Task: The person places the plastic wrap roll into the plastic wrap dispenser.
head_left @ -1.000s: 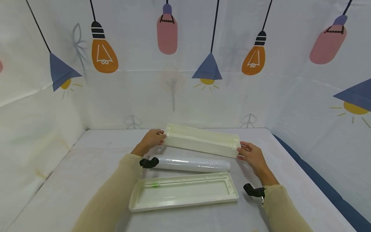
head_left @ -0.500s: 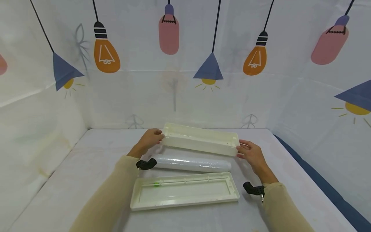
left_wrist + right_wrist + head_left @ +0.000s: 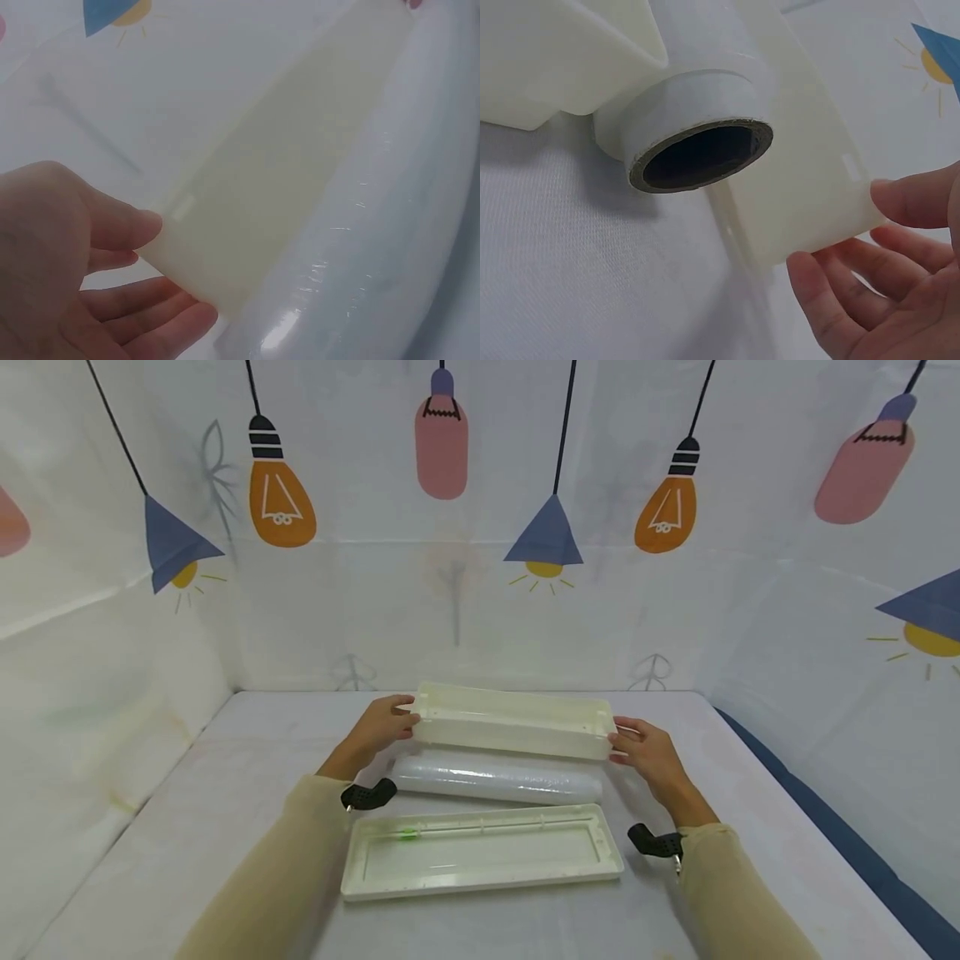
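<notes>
Both hands hold a long cream plastic box (image 3: 513, 735) by its two ends, at the back of the table, with its open side up. My left hand (image 3: 380, 727) grips the left end; in the left wrist view its thumb lies at one edge and its fingertips (image 3: 196, 319) at another. My right hand (image 3: 651, 756) pinches the right end between thumb and fingers. Just in front of the box lies a roll of clear plastic wrap (image 3: 495, 778), its hollow cardboard core (image 3: 705, 154) showing in the right wrist view.
Nearest me lies a shallow cream lid (image 3: 480, 887), hollow side up. Along its far side runs a thin rail with a green slider (image 3: 408, 834). A white printed curtain (image 3: 480, 610) rises behind the white table (image 3: 247, 793).
The box has shifted slightly left in both hands, and its right end has swung a little away from me, so it lies less slanted. The roll and lid stay where they were.
</notes>
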### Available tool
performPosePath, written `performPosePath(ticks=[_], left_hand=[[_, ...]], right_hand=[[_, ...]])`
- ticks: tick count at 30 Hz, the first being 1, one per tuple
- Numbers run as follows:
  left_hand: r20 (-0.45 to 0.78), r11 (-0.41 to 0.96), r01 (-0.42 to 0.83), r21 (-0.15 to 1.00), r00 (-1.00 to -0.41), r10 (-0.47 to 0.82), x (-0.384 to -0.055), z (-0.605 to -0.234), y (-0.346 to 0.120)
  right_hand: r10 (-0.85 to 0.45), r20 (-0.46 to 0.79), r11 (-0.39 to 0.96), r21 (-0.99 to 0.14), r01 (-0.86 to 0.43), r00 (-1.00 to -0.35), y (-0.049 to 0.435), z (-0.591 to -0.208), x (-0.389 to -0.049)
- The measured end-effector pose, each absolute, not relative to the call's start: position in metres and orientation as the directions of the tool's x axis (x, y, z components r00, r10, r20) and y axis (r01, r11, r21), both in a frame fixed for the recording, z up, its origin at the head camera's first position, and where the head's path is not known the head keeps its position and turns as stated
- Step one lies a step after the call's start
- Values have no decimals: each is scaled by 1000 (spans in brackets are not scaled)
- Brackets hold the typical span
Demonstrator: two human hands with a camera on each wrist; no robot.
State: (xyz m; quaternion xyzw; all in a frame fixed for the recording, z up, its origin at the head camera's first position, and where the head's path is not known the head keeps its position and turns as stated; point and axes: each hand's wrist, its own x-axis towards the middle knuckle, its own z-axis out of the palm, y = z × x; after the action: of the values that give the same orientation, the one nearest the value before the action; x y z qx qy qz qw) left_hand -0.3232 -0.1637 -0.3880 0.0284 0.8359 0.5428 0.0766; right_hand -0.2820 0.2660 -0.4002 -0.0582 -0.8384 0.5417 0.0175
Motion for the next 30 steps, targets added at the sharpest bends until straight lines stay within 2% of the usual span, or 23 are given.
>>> performPosePath(ticks=[21, 30], left_hand=[[-115, 344, -76, 936, -989, 93, -297, -390, -179], [-122, 374, -81, 924, -989, 87, -287, -394, -184]], right_hand=[[-65, -14, 379, -925, -12, -998, 261, -393, -281], [-111, -20, 412, -911, -27, -994, 260, -396, -279]])
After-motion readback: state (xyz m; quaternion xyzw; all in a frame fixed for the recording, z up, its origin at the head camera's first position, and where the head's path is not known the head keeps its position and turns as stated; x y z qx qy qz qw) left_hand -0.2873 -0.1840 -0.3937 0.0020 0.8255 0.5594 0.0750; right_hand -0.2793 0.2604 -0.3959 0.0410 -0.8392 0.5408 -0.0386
